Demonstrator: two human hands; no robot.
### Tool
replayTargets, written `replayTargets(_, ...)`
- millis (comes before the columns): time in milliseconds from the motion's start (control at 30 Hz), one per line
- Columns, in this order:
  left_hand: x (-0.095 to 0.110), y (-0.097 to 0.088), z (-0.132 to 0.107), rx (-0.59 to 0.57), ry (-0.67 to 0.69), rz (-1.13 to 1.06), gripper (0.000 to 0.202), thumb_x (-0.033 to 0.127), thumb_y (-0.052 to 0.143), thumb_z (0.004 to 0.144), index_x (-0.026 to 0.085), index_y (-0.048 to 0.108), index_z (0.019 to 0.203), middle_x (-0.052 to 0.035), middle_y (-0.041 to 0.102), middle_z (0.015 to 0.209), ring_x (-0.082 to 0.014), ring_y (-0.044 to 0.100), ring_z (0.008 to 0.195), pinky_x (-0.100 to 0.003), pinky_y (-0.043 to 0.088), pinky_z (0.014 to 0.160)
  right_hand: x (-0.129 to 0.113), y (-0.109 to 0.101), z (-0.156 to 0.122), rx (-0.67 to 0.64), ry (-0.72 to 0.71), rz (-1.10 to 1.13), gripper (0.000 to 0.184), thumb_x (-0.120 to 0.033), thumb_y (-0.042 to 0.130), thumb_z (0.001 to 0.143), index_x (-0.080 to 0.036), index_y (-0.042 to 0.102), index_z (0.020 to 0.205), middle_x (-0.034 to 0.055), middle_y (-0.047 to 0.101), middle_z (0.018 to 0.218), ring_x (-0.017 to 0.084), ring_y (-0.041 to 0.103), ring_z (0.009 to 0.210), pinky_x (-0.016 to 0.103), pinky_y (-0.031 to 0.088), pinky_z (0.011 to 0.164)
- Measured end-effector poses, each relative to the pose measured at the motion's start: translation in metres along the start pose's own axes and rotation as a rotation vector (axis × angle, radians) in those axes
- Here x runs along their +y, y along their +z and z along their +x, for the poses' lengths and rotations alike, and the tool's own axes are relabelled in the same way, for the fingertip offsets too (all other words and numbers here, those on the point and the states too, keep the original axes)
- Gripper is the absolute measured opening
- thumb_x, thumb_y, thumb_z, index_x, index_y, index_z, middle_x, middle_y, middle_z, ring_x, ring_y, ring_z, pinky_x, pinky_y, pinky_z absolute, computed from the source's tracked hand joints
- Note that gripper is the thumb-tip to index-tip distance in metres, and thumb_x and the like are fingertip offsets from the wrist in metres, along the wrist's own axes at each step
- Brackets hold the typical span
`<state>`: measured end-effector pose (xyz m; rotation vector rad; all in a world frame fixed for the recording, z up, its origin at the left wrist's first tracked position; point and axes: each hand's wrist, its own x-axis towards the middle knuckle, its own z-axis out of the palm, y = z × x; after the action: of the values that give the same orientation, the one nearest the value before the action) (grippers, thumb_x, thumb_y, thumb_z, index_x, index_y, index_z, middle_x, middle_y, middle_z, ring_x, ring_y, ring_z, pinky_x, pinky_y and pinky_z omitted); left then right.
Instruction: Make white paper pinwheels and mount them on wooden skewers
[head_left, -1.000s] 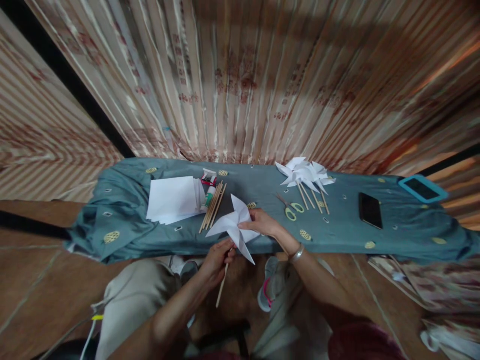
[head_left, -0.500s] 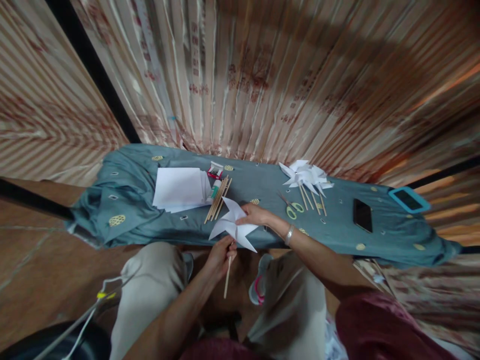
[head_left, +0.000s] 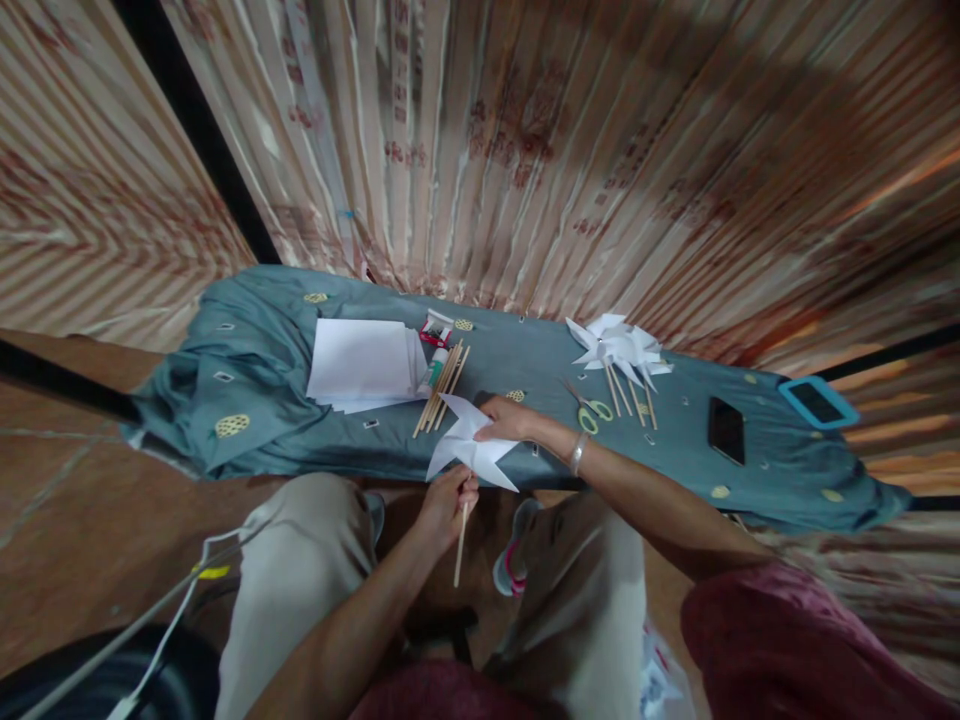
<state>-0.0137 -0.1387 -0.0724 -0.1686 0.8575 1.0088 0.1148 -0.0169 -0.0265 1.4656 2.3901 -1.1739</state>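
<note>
A white paper pinwheel (head_left: 471, 448) on a thin wooden stick (head_left: 460, 552) is held over the front edge of the cloth-covered table. My left hand (head_left: 448, 502) is closed round the stick, just under the blades. From the right, my right hand (head_left: 504, 420) has its fingers on the upper blade, near the pinwheel's centre; its fingertips are partly hidden by the paper. Just behind the pinwheel lies a bundle of wooden sticks (head_left: 445, 392).
A stack of white paper (head_left: 365, 362) lies at left, beside a glue stick (head_left: 436, 364) and a small red box (head_left: 436, 328). To the right are scissors (head_left: 589, 412), several finished pinwheels (head_left: 619, 346), a black phone (head_left: 726, 432) and a blue-framed tablet (head_left: 819, 402).
The camera view has shifted slightly. Both hands stay on the pinwheel, which has tilted or turned a little; the grip on the stick looks the same.
</note>
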Motion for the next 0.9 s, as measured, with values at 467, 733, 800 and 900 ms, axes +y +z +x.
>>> replayTargets(467,-0.005,0.002,0.004,0.040,-0.007,0.029,0.023,-0.002,0.061,0.078,0.012,0.051,0.062,0.0025,0.050,0.060,0.0011,0.040,0.042,-0.005,0.024,0.034,-0.025,-0.015,0.003,-0.122,0.037,-0.399,0.027,-0.028,0.070,0.077,-0.010,0.076,0.096,0.0138,0.076,0.095,0.023,0.069,0.084,0.024,0.038,0.059)
replayTargets(733,-0.005,0.002,0.005,0.004,-0.031,0.062,0.022,0.004,0.059,0.082,0.012,0.050,0.063,0.0039,0.049,0.057,0.0020,0.034,0.039,-0.007,0.019,0.034,-0.030,-0.023,0.003,-0.192,0.060,-0.405,0.026,-0.028,0.070,0.080,-0.012,0.076,0.098,0.0079,0.076,0.091,0.017,0.067,0.077,0.020,0.038,0.057)
replayTargets(800,-0.004,0.001,0.006,-0.010,-0.039,0.070,0.023,0.006,0.060,0.081,0.013,0.048,0.062,0.0049,0.048,0.056,0.0020,0.031,0.038,-0.007,0.018,0.034,-0.029,-0.022,0.002,-0.195,0.057,-0.389,0.025,-0.029,0.070,0.081,-0.012,0.075,0.097,0.0066,0.076,0.089,0.016,0.066,0.076,0.020,0.037,0.057)
replayTargets(900,-0.004,-0.002,0.008,-0.041,-0.053,0.080,0.026,0.009,0.066,0.078,0.014,0.046,0.062,0.0064,0.045,0.055,0.0020,0.028,0.038,-0.008,0.017,0.034,-0.026,-0.021,0.001,-0.191,0.052,-0.368,0.024,-0.031,0.070,0.081,-0.011,0.075,0.095,0.0059,0.075,0.086,0.015,0.064,0.073,0.020,0.036,0.055)
